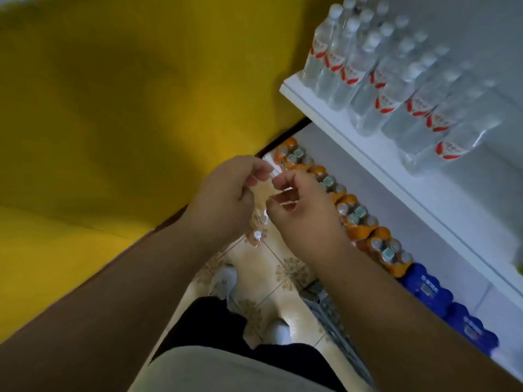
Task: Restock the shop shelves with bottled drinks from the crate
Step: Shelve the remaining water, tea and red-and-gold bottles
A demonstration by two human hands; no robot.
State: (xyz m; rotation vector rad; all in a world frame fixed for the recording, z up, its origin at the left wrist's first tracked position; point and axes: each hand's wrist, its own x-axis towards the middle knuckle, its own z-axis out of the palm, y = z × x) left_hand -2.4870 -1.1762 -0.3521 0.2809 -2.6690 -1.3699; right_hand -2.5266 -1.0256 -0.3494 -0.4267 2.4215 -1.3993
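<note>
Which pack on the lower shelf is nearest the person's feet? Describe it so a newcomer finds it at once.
Start at the white upper shelf carrying clear water bottles. On the level below it, follow the row of orange packs toward the person. The row ends in the blue packs; the nearest is the only deep blue wrapping there, against orange neighbours.
</note>
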